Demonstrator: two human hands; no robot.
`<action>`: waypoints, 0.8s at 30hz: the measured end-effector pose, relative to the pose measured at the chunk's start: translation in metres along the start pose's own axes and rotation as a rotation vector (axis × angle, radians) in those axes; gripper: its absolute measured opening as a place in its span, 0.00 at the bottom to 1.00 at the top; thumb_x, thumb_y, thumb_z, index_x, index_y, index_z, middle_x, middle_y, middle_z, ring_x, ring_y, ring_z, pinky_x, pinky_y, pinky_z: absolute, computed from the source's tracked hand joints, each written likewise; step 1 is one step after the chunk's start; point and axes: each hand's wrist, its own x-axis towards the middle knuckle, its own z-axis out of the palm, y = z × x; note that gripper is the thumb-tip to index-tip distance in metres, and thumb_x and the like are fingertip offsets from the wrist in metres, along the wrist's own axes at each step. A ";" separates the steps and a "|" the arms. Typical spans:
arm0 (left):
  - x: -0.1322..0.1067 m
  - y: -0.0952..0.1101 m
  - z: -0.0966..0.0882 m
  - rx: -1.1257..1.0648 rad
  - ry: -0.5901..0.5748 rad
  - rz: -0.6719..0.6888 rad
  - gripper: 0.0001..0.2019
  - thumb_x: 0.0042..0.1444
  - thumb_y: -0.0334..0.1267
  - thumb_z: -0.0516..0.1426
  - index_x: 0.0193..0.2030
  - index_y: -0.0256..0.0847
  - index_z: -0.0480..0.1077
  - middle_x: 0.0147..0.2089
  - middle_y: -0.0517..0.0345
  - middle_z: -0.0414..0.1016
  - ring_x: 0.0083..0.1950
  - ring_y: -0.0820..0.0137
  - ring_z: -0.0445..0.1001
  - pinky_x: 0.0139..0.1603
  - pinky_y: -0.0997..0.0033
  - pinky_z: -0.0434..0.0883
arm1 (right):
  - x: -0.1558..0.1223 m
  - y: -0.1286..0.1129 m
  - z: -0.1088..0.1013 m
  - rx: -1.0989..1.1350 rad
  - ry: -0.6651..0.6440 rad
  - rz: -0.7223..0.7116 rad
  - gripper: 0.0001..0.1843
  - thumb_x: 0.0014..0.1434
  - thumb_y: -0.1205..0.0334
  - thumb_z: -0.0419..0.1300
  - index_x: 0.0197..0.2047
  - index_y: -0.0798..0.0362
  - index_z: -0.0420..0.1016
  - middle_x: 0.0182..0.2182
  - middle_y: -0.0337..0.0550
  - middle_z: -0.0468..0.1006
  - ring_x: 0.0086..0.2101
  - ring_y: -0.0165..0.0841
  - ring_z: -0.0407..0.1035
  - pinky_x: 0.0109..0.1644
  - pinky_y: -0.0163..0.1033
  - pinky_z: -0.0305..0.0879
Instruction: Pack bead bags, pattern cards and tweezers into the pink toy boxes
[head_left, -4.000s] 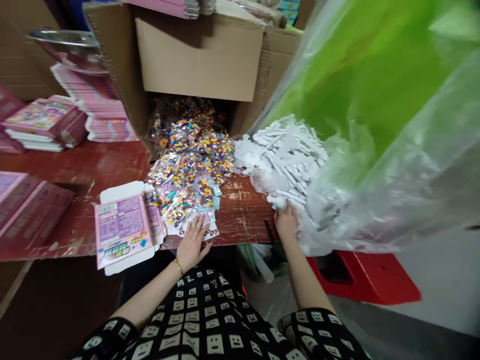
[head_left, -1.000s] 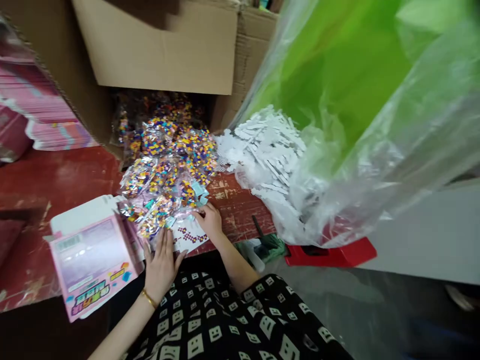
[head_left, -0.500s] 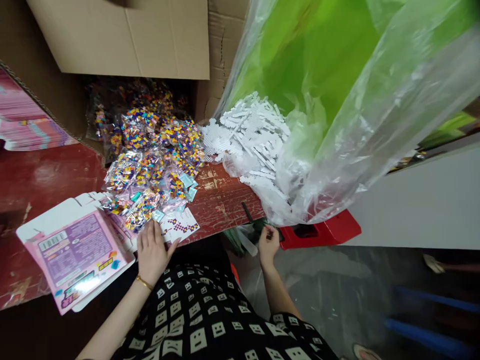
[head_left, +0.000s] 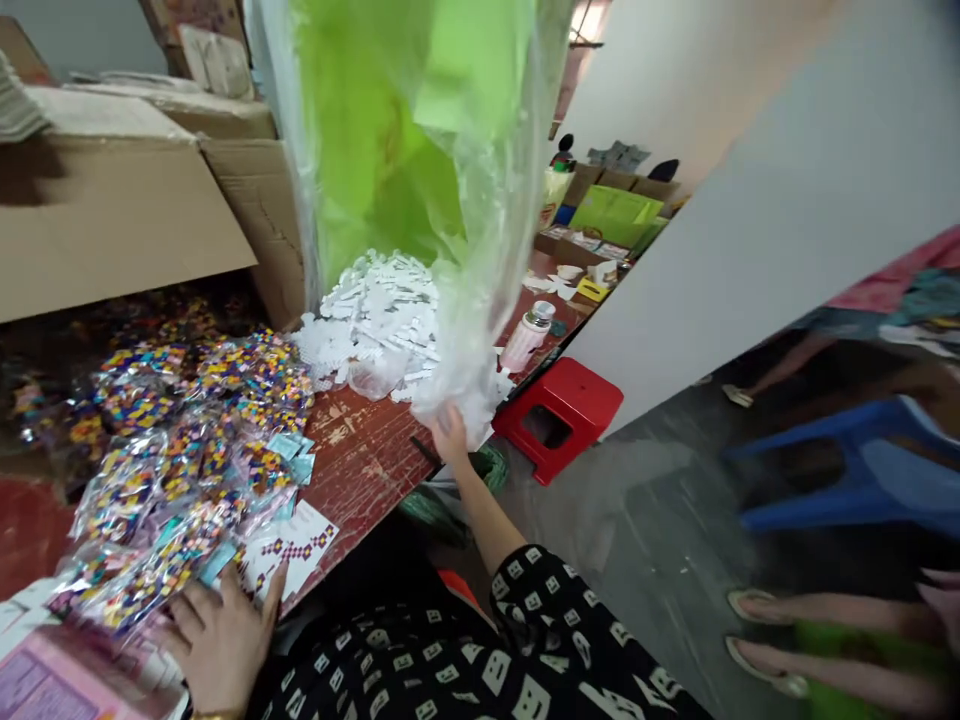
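My right hand (head_left: 450,432) reaches up to the lower edge of a big clear plastic bag (head_left: 480,240) lined with green. Its fingers curl into the plastic where white flat pieces (head_left: 379,322) spill out onto the red table (head_left: 360,460). My left hand (head_left: 221,640) lies flat with fingers spread at the table's near edge. It rests beside a printed sheet (head_left: 289,550) and a heap of clear packets of coloured beads (head_left: 172,440). A pink box (head_left: 37,690) shows at the bottom left corner.
Large cardboard boxes (head_left: 112,200) stand behind the bead packets. A red stool (head_left: 559,410) and a pink bottle (head_left: 525,335) are to the right of the table. A blue stool (head_left: 855,470) and another person's sandalled feet (head_left: 757,630) are on the grey floor.
The view has swung to the right and up. My right hand rose from below the table edge to the bag's lower edge. My left hand stayed flat near the printed sheet.
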 end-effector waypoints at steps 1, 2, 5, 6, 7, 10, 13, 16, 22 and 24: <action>0.000 0.000 0.000 -0.002 -0.002 0.004 0.40 0.58 0.62 0.48 0.64 0.26 0.61 0.69 0.21 0.50 0.70 0.32 0.46 0.59 0.25 0.52 | 0.001 -0.004 0.007 -0.004 -0.047 -0.044 0.21 0.52 0.49 0.61 0.45 0.53 0.75 0.47 0.51 0.78 0.49 0.42 0.71 0.58 0.50 0.66; -0.001 0.001 0.000 -0.004 -0.002 0.012 0.40 0.58 0.61 0.48 0.64 0.26 0.62 0.69 0.20 0.51 0.70 0.32 0.47 0.59 0.25 0.52 | 0.002 -0.007 0.010 -0.012 -0.091 -0.089 0.20 0.52 0.48 0.61 0.44 0.52 0.77 0.47 0.50 0.79 0.48 0.41 0.72 0.58 0.49 0.67; -0.010 0.009 -0.001 -0.014 0.004 0.046 0.34 0.61 0.57 0.46 0.63 0.29 0.64 0.69 0.23 0.51 0.70 0.33 0.49 0.59 0.26 0.53 | 0.015 -0.009 -0.010 -0.052 -0.135 -0.183 0.16 0.54 0.47 0.61 0.37 0.50 0.79 0.38 0.47 0.81 0.41 0.40 0.74 0.51 0.47 0.72; -0.014 0.013 -0.002 -0.019 0.015 0.056 0.32 0.62 0.55 0.45 0.63 0.30 0.64 0.70 0.25 0.51 0.69 0.35 0.51 0.59 0.26 0.53 | 0.023 -0.007 -0.024 -0.064 -0.087 -0.182 0.16 0.56 0.47 0.59 0.36 0.50 0.78 0.36 0.47 0.81 0.40 0.40 0.74 0.50 0.48 0.72; -0.018 0.017 -0.003 -0.024 0.030 0.065 0.31 0.63 0.53 0.45 0.63 0.32 0.64 0.70 0.27 0.51 0.69 0.36 0.52 0.60 0.27 0.53 | 0.033 -0.004 -0.039 -0.073 -0.017 -0.170 0.17 0.58 0.48 0.56 0.37 0.52 0.77 0.37 0.49 0.80 0.40 0.40 0.73 0.51 0.50 0.70; -0.027 0.025 -0.004 -0.030 0.078 0.089 0.28 0.65 0.49 0.43 0.62 0.33 0.65 0.71 0.31 0.51 0.68 0.40 0.56 0.61 0.30 0.53 | 0.068 0.010 -0.084 -0.158 0.246 -0.183 0.20 0.62 0.52 0.51 0.46 0.57 0.74 0.45 0.57 0.76 0.48 0.43 0.69 0.57 0.55 0.64; -0.029 0.026 -0.002 -0.041 0.098 0.102 0.27 0.66 0.49 0.42 0.60 0.33 0.67 0.71 0.33 0.52 0.68 0.43 0.56 0.65 0.34 0.51 | 0.094 0.025 -0.108 -0.281 0.353 -0.272 0.23 0.62 0.52 0.51 0.50 0.60 0.73 0.48 0.61 0.75 0.51 0.43 0.68 0.59 0.53 0.64; -0.027 0.024 0.000 -0.096 0.084 0.141 0.26 0.66 0.50 0.44 0.60 0.35 0.68 0.72 0.35 0.49 0.70 0.44 0.52 0.67 0.37 0.50 | 0.102 0.038 -0.112 -0.334 0.265 -0.272 0.25 0.63 0.51 0.49 0.52 0.61 0.73 0.50 0.60 0.76 0.52 0.41 0.70 0.60 0.50 0.63; -0.025 0.022 0.001 -0.168 0.060 0.251 0.28 0.67 0.49 0.43 0.63 0.29 0.65 0.73 0.30 0.43 0.72 0.42 0.46 0.68 0.40 0.52 | 0.100 0.042 -0.107 -0.360 0.189 -0.199 0.26 0.63 0.51 0.47 0.55 0.59 0.72 0.52 0.57 0.76 0.53 0.40 0.69 0.62 0.49 0.62; -0.026 0.022 0.003 -0.157 0.064 0.256 0.28 0.68 0.48 0.44 0.63 0.29 0.65 0.72 0.29 0.44 0.73 0.43 0.46 0.68 0.40 0.51 | 0.099 0.040 -0.108 -0.366 0.173 -0.207 0.26 0.63 0.51 0.47 0.54 0.58 0.73 0.52 0.57 0.76 0.53 0.40 0.69 0.62 0.49 0.62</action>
